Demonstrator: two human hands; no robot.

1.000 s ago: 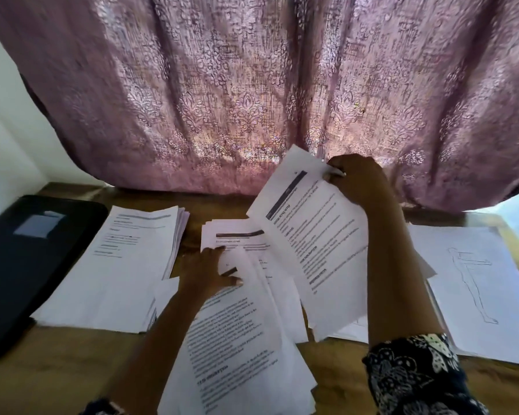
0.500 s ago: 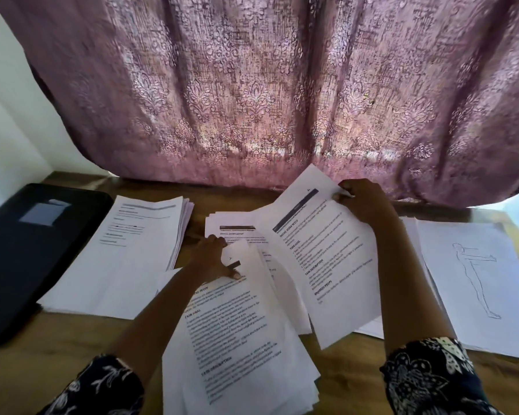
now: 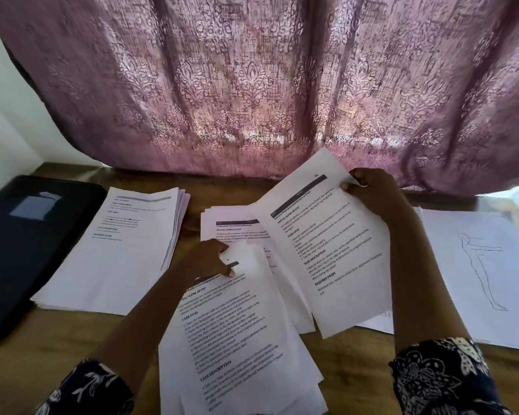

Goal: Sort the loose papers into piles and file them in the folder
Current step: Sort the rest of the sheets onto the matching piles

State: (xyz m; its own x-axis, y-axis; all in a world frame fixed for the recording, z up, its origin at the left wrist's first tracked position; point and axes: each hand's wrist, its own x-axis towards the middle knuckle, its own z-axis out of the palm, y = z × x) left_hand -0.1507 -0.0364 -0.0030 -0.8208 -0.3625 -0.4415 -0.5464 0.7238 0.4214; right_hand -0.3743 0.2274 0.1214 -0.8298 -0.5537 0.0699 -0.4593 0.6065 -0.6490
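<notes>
The right hand (image 3: 375,196) pinches the far right corner of a single printed sheet (image 3: 336,259), thumb on its face, and holds it lifted off the table (image 3: 57,348). The sheet's long axis runs from the grip near the curtain (image 3: 252,85) down toward the person, leaning slightly left, so most of the page lies below and left of the hand. Under its left edge and partly covered by it sits the middle pile (image 3: 231,229), whose top page carries the same kind of dark header bar. That likeness suggests the sheet belongs there, and the drop would be short: down and a little left, with the sheet turned to square with the pile. The drawing pile (image 3: 477,280) lies flat to the right of the right forearm, also within easy reach of that hand. The left pile (image 3: 123,250) sits well apart, beyond the left hand (image 3: 206,260), with the black folder (image 3: 18,250) lying closed at the far left, just beside it. The left hand curls its fingers and thumb on the top edge of the unsorted stack (image 3: 237,339), which fans toward the person. Sorting looks to be midway, and nothing has been filed.
</notes>
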